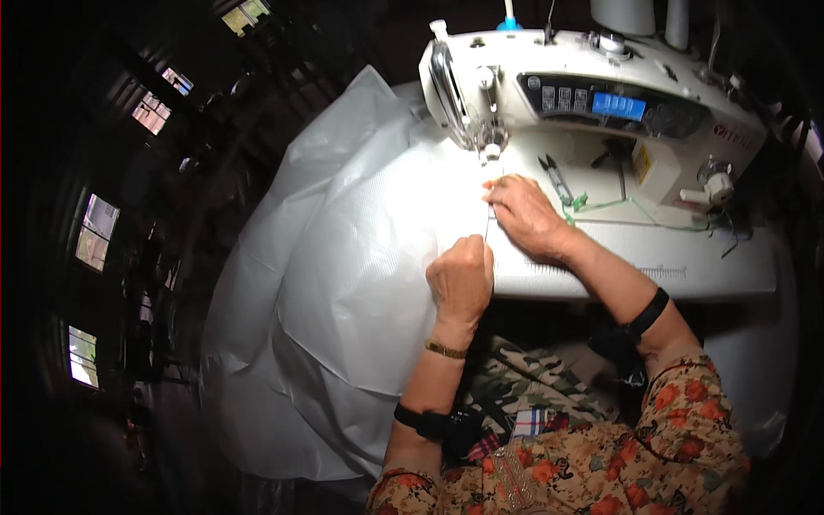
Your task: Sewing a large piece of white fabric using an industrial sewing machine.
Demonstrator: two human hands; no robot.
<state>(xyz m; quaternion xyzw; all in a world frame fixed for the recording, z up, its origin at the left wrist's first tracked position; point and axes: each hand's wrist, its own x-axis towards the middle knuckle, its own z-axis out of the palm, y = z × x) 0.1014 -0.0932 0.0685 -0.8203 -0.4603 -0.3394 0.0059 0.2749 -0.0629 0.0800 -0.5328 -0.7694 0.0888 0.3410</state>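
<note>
In the head view, a white sheet (348,270) spreads left of the sewing machine (601,81), its right edge running from near the needle toward the wearer. The left hand (461,279) is curled tight and appears to pinch that edge; the right hand (525,216) is half bent, fingertips at the edge nearer the needle, though whether they grip or only press I cannot tell. The sheet looks light, thin and crisp, likely slippery and quick to crease but not fragile; its edge seems the best hold. Its bulk has room leftward; on the right, snips (558,182) and green thread (578,203) crowd the surface (730,262) below the machine's arm.
</note>
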